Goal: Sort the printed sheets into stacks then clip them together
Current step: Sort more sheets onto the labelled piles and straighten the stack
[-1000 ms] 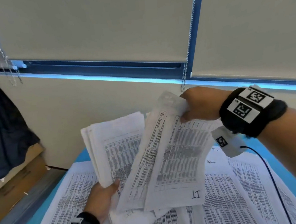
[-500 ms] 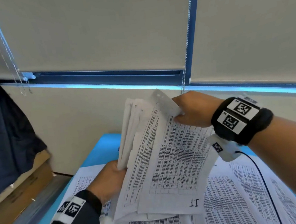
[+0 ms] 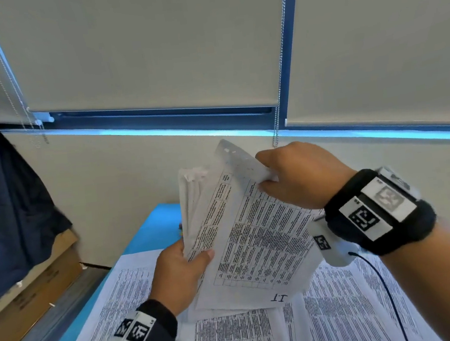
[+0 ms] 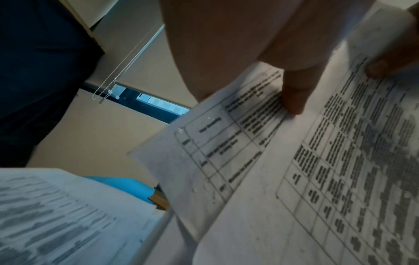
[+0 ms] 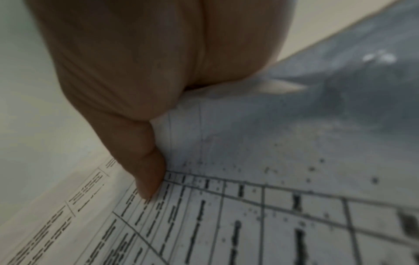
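Two beige roller blinds [image 3: 138, 49] with bead chains are hanging over a blue-framed window, filling the upper field of the head view. Below them, a bright blue counter [image 3: 155, 226] is lying largely covered by loose white printed sheets [image 3: 341, 310] bearing dense tables of text. A brown cardboard box [image 3: 35, 295] is sitting at the left, beside a dark blue fabric [image 3: 7, 205].

A raised bundle of printed white sheets [image 3: 253, 244] is being held above the counter, tilted steeply, its lower edge hanging just over the flat sheets; the front page is showing a handwritten mark in its lower corner. The right hand [image 3: 298, 174], reaching in from the right with the wrist bent, is pinching the top edge of the front sheet between thumb and curled fingers, as the right wrist view confirms [image 5: 145, 161]. The left hand [image 3: 179, 276], rising from below, is gripping the bundle's lower left edge, its thumb [image 4: 294, 93] lying across the printed face and the fingers hidden behind. Both wrists are wearing black bands with square black-and-white markers [image 3: 373, 211].
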